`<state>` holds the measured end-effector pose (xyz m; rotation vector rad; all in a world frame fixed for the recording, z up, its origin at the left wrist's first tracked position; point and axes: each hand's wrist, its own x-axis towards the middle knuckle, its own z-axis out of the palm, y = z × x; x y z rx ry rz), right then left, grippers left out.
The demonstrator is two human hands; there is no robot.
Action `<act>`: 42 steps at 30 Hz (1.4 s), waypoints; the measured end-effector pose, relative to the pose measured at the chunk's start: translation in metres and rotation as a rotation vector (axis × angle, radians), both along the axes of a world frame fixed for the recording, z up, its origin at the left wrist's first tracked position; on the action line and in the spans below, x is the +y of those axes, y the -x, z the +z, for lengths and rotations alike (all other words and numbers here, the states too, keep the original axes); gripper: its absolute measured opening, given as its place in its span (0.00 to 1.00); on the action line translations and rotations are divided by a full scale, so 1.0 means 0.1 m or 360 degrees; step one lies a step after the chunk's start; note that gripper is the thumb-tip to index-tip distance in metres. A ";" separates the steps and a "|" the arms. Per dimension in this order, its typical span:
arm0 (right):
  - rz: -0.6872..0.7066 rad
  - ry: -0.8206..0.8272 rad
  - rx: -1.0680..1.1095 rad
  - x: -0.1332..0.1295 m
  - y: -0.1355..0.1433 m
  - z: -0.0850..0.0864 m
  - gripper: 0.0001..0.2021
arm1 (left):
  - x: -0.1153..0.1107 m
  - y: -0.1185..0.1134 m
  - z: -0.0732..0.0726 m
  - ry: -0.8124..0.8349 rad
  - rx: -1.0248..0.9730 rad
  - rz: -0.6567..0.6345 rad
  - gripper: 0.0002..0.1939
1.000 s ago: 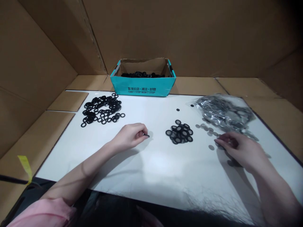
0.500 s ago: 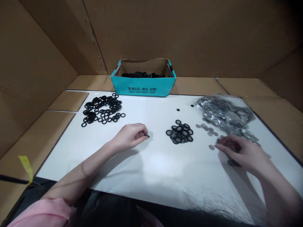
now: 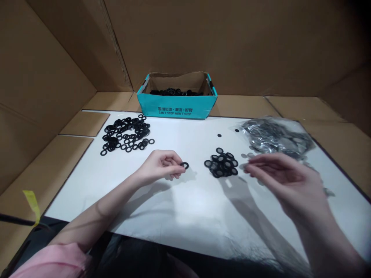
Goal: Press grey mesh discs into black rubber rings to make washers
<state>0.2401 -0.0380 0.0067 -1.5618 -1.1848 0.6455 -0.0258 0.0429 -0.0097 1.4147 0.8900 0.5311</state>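
Between thumb and fingers, my left hand pinches a black rubber ring, its open centre facing up toward me. My right hand is raised above the table and grips a small grey mesh disc at its fingertips. Between the two hands lies a heap of black rings with grey discs in their centres. Loose grey discs are scattered behind and under my right hand, which partly hides them.
A pile of black rings lies on the white tabletop at left. At the back stands a turquoise box with black rings inside. A clear plastic bag of grey discs rests at right. Cardboard walls enclose the table.
My right hand has lifted from the loose discs and moved left, with a grey disc in its fingertips. The ring in my left hand has turned so its hole shows.
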 end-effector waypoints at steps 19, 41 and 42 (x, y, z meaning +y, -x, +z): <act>0.0537 -0.0255 -0.0374 0.16 0.69 -0.10 0.05 | -0.12 -0.07 0.07 0.0350 -0.0311 0.0039 0.09; 0.0856 -0.0442 -0.0705 0.21 0.68 -0.20 0.06 | -0.17 -0.08 0.06 -0.0135 -0.0149 -0.0019 0.07; 0.0827 -0.0429 -0.0702 0.21 0.68 -0.21 0.05 | -0.18 -0.09 0.06 -0.0230 -0.0115 -0.0007 0.07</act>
